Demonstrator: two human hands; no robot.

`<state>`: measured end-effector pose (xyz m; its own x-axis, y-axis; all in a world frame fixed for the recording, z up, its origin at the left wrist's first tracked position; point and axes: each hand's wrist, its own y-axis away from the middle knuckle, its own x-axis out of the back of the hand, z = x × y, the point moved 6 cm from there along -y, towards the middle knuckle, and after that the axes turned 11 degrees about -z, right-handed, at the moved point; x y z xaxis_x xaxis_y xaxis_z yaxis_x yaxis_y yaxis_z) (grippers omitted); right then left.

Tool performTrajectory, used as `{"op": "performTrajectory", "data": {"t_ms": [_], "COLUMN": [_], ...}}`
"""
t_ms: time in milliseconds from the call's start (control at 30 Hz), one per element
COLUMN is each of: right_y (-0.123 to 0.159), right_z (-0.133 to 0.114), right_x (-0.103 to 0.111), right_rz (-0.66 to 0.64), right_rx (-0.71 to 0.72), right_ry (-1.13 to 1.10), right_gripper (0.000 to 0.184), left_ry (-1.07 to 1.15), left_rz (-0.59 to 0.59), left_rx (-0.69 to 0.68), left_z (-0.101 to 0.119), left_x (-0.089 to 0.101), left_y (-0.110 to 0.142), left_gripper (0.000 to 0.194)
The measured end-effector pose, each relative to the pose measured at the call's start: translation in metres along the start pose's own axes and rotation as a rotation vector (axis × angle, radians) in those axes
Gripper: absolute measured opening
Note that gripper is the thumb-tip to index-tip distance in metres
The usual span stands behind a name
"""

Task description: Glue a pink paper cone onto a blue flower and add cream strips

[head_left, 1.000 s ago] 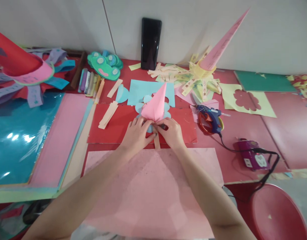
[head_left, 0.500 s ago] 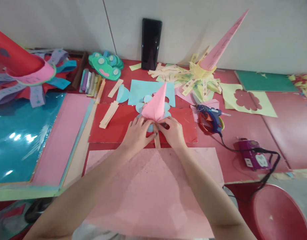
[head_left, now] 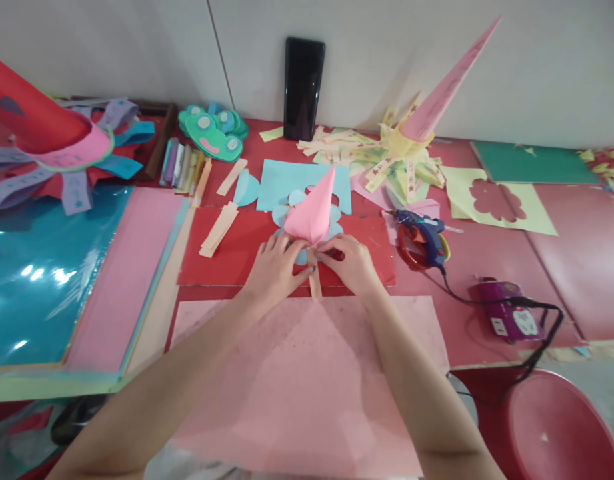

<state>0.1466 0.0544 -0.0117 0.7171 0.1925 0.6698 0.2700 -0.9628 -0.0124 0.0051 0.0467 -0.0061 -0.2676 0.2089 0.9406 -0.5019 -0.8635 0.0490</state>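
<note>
A small pink paper cone (head_left: 314, 212) stands in the middle with its tip leaning right, over a light blue paper flower (head_left: 279, 217). At its lower edge, my left hand (head_left: 274, 267) is closed, its fingers pressed at the cone's base. From the other side my right hand (head_left: 349, 262) pinches that same edge between thumb and fingers. A tan paper strip (head_left: 314, 280) runs from under the cone toward me, between both hands. Beneath lies a red board (head_left: 221, 267). What the fingertips cover cannot be seen.
A glue gun (head_left: 424, 237) lies right, its cord leading to a purple power box (head_left: 509, 310). A black phone (head_left: 303, 87) leans on the wall. Decorated cones (head_left: 444, 87) stand at back right and left. Pink paper (head_left: 307, 400) covers the front; a red stool (head_left: 561, 427) is lower right.
Both hands keep their hold at the cone's base with hardly any movement. The whole view has shifted very slightly.
</note>
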Motion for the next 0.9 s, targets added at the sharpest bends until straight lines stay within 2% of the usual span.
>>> {"op": "performTrajectory", "data": {"t_ms": [67, 233, 433, 667, 833, 900], "right_y": [0.001, 0.002, -0.001, -0.004, -0.002, -0.002], "right_z": [0.001, 0.003, -0.001, 0.0, 0.0, 0.0], "right_x": [0.002, 0.003, -0.005, -0.006, -0.005, -0.006], "right_rz": [0.002, 0.112, 0.083, -0.027, 0.072, 0.042], "right_rx": [-0.008, -0.077, -0.077, -0.053, -0.086, -0.082], "right_ry": [-0.025, -0.112, -0.017, 0.008, 0.02, 0.025], "right_gripper": [0.007, 0.005, 0.005, 0.009, 0.011, 0.01], "left_ry": [0.007, 0.023, 0.0, 0.01, 0.002, 0.003], "left_rz": [0.002, 0.005, 0.006, 0.004, 0.003, 0.002], "left_rx": [-0.003, -0.002, -0.005, -0.002, -0.003, -0.005], "left_z": [0.0, -0.001, 0.0, -0.001, -0.001, -0.001], "left_x": [0.0, 0.0, -0.001, -0.001, 0.0, 0.0], "left_y": [0.0, -0.001, -0.001, -0.001, -0.001, -0.001], "left_gripper": [0.029, 0.027, 0.032, 0.03, 0.033, 0.033]}}
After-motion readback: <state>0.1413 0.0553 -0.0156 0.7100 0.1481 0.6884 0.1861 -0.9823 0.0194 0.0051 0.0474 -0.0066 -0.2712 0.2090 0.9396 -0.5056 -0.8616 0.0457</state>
